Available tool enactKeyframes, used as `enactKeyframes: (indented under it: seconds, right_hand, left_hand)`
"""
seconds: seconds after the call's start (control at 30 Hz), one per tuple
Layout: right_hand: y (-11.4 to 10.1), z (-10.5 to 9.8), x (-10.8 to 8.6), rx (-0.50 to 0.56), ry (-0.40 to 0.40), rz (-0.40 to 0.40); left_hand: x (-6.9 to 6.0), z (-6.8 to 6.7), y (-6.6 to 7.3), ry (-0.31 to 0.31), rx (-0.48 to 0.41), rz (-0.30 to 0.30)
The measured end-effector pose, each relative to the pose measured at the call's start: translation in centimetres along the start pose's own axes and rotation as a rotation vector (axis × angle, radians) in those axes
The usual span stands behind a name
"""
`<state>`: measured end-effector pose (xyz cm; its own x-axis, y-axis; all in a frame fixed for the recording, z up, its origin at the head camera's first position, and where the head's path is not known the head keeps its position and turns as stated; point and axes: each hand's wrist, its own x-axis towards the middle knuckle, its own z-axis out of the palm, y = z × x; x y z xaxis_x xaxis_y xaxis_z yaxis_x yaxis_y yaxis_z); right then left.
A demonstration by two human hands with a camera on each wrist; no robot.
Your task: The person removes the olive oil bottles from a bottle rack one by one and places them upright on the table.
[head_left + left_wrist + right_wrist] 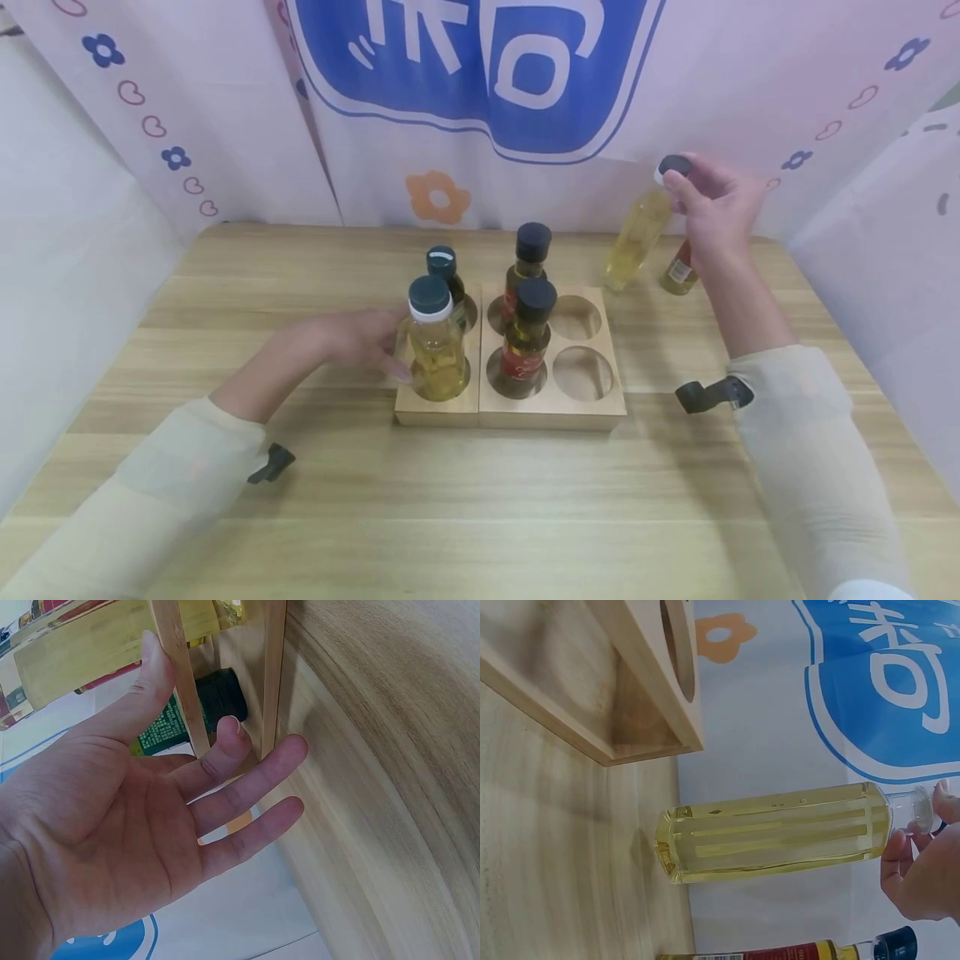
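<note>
My right hand [722, 208] pinches the neck and dark cap of a clear bottle of yellow oil [636, 242], which hangs slightly tilted beyond the rack's right back corner. Whether its base touches the table cannot be told. My left hand [127, 802] is at the left side of the wooden rack [551, 419], thumb against its upper edge and fingers loosely bent. In the rack's left column stand another yellow oil bottle [438, 358] and a green-capped bottle [442, 262]. Two black-capped bottles with red labels, a front one [522, 358] and a back one [532, 246], fill the middle column.
Behind my right wrist stands a red-labelled bottle [680, 271], partly hidden; its dark cap [896, 945] shows in the right wrist view. The rack's right column has two bare round holes. A printed cloth [600, 192] hangs along the table's back edge.
</note>
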<state>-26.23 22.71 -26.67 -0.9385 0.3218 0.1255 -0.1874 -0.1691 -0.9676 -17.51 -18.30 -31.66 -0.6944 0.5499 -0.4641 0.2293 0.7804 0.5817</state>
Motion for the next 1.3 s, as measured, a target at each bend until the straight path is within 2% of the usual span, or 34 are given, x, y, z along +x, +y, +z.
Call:
enactKeyframes:
  seconds: [0.37, 0.63, 0.97, 1.3]
  right_hand:
    - [1.2, 0.2, 0.4, -0.072, -0.029, -0.03]
    - [1.9, -0.2, 0.7, -0.047, -0.019, -0.009]
    - [1.9, -0.2, 0.5, -0.084, -0.042, -0.024]
    - [1.4, -0.7, -0.1, -0.275, -0.101, -0.004]
  left_hand:
    - [0.1, 0.0, -0.1, -0.001, 0.011, 0.004]
    - [0.1, 0.1, -0.1, 0.004, 0.001, -0.001]
    - [-0.2, 0.1, 0.0, 0.022, 0.019, -0.035]
    - [-0.1, 0.0, -0.4, 0.006, -0.003, -0.061]
